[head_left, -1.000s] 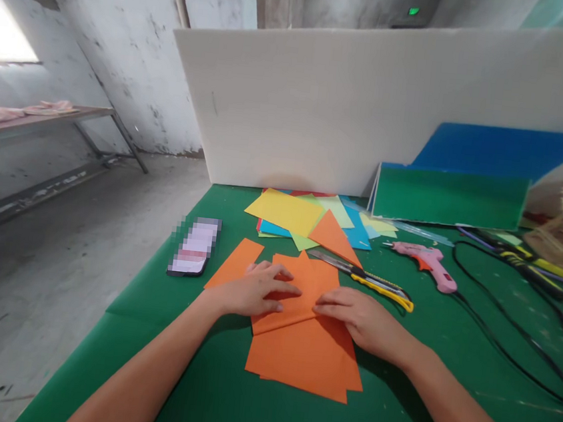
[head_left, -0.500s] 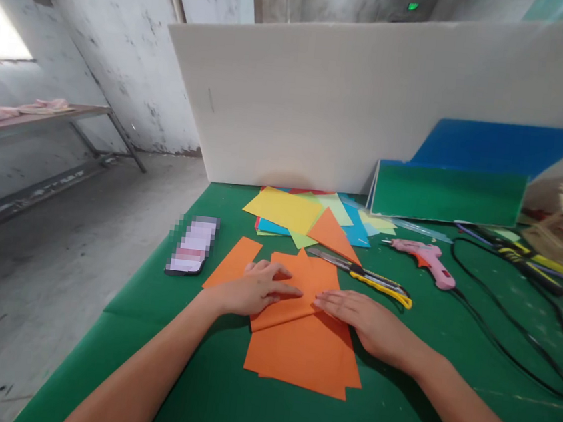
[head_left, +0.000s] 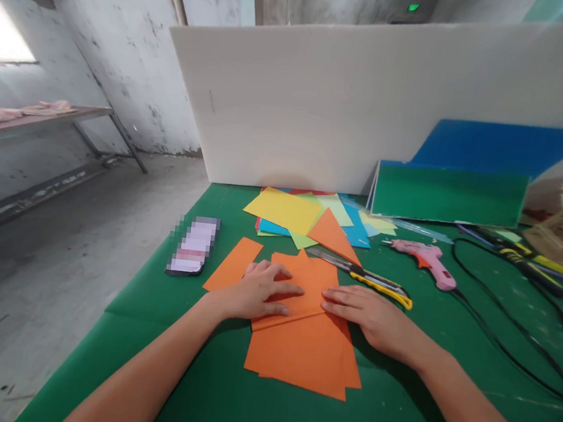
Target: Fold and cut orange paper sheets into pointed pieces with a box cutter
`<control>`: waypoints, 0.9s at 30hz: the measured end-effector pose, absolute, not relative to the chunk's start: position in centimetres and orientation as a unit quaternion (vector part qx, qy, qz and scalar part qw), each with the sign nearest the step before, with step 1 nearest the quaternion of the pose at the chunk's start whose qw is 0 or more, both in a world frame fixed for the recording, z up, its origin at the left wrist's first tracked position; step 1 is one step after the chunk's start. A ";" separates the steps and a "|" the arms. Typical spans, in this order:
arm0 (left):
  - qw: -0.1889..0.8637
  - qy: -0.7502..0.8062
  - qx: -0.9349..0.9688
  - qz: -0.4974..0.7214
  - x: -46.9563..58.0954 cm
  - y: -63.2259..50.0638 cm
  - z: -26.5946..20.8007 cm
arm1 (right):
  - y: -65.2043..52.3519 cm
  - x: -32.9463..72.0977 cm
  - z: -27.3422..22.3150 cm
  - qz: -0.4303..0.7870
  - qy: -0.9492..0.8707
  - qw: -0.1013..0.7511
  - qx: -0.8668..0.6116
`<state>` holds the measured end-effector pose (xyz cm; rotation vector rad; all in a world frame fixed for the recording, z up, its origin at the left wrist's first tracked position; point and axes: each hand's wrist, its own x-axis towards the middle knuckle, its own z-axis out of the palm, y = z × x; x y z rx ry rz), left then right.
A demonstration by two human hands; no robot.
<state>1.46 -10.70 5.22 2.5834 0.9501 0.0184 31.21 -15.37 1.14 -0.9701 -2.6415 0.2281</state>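
Several sheets of orange paper overlap in front of me, the top one with a creased or folded edge running across it. On its left part rests my left hand, fingers spread and lying flat. At the right side of the same sheet, the fingertips of my right hand press down, fingers stretched out. A yellow-handled utility knife with its blade out lies just beyond my right hand. To the left is a separate orange paper strip.
A phone lies at the left. Coloured paper sheets are piled behind, near a white board. On the right are a pink glue gun with a black cord, pliers, and a green folded board.
My right hand has slid slightly right along the paper. The left hand's fingers have spread a little more, while the paper stays in place.
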 end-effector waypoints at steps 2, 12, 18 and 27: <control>0.190 0.340 0.921 0.004 1.5 -10.7 5.2 | -15.4 31.3 1.1 0.077 -0.922 0.164 -0.343; 0.203 0.356 0.912 -0.017 2.0 -11.0 5.6 | -15.3 31.3 0.9 0.071 -0.922 0.142 -0.352; 0.195 0.347 0.917 -0.003 1.8 -10.9 5.2 | -15.3 31.4 0.9 0.076 -0.920 0.154 -0.353; 0.186 0.342 0.921 0.004 1.6 -11.0 4.9 | -15.4 31.2 1.1 0.081 -0.918 0.163 -0.352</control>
